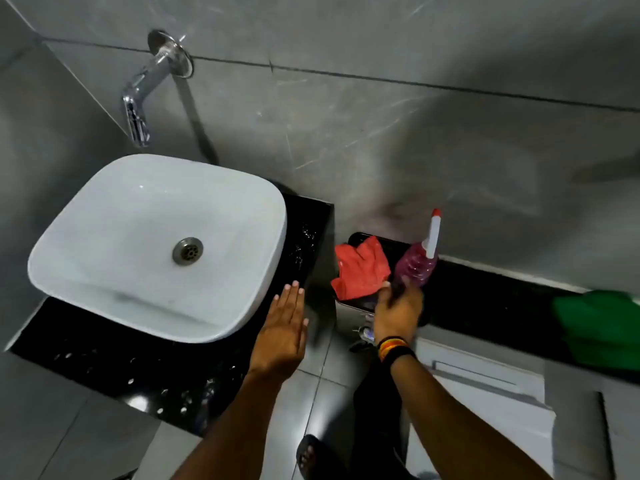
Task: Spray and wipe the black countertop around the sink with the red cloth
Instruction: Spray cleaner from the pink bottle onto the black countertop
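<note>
A white basin (86,202) stands on the black countertop (104,358), which is dotted with droplets along its front and right side. My left hand (282,334) hovers flat, fingers apart, over the counter's right front corner and holds nothing. To the right, the red cloth (360,268) lies crumpled on the end of a lower black ledge (485,299). Beside it is a spray bottle (414,266) of pink liquid with a white nozzle tipped in red. My right hand (398,310), blurred, is closed around the bottle's lower part.
A chrome wall tap (138,109) juts out above the basin from the grey tiled wall. A green object (599,327) sits on the ledge at the far right. A gap of grey floor tiles separates counter and ledge, with my sandalled foot (308,455) below.
</note>
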### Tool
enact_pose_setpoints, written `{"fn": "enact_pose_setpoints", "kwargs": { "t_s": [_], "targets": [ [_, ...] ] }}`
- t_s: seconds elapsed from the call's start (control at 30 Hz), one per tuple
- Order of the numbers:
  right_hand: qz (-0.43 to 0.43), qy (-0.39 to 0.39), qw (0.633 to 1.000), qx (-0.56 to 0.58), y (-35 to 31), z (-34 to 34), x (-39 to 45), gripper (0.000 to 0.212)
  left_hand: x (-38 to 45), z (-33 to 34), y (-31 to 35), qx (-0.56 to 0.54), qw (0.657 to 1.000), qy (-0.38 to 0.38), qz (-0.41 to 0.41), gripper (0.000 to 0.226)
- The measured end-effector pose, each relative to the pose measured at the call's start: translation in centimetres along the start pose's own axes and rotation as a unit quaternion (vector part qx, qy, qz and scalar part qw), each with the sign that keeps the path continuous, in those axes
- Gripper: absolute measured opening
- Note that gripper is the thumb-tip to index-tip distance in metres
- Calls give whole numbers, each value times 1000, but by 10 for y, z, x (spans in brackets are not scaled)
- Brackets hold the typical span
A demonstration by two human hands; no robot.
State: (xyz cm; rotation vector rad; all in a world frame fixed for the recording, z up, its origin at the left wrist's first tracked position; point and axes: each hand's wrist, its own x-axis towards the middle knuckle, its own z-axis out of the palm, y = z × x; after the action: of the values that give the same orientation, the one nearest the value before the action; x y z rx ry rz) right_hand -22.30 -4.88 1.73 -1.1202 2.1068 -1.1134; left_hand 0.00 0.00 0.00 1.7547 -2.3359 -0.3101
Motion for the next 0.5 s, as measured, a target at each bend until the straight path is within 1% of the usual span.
{"fn": "enact_pose_setpoints", "kwargs": {
  "t_s": [0.03,0.07,0.17,0.2,0.27,0.3,0.43,0.5],
  "targets": [
    [17,36,999,35,10,-2,17,49,-1,3,-2,3,1000,3,-16,61],
    [41,52,996,67,9,-9,31,49,-1,2,-3,2,1000,11,-26,61],
    [40,77,992,88,14,-25,76,55,0,10,-2,16,999,15,-35,59],
    [37,71,992,95,9,-27,82,53,0,11,-2,11,999,10,-35,59],
    [31,57,991,115,-5,-27,91,38,-1,10,-3,13,999,18,-26,60],
    [25,53,991,118,-5,-25,97,34,-2,9,-2,12,999,20,-22,61],
    [-36,36,987,150,-9,-20,116,32,-1,7,-2,-18,999,33,-12,62],
    [-60,19,986,156,-19,-20,122,23,-1,8,-2,-19,999,38,-15,63]
  ]
}}
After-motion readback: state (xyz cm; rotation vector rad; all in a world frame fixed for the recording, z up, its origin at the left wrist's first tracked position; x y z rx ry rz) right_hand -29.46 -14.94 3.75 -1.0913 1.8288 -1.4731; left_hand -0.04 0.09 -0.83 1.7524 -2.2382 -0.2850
